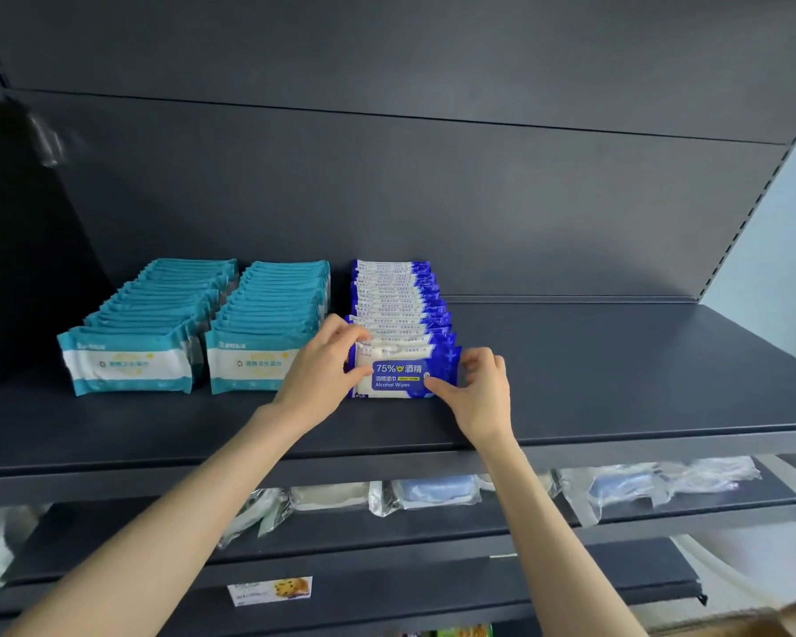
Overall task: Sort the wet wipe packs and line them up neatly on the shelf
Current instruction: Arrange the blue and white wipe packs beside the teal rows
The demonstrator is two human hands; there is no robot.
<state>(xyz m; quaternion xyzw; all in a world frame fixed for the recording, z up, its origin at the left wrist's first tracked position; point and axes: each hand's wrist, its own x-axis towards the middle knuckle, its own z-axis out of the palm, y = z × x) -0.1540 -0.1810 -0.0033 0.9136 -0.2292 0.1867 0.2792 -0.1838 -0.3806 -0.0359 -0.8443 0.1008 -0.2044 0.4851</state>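
Observation:
Three rows of wet wipe packs stand upright on the dark shelf [616, 370]. Two teal-and-white rows sit at the left, one [129, 360] beside the other [253, 360]. To their right runs a blue-and-white row of alcohol wipes [398, 305]. Its front pack [398, 377] is held at both ends. My left hand [322, 374] grips the pack's left end, thumb on the front face. My right hand [483, 388] pinches the right end, thumb on the front and fingers curled behind.
The right half of the shelf is bare dark metal up to the back panel [433, 200]. A lower shelf [433, 521] holds clear-wrapped items [437, 491]. A price label [270, 590] hangs on a shelf edge further down.

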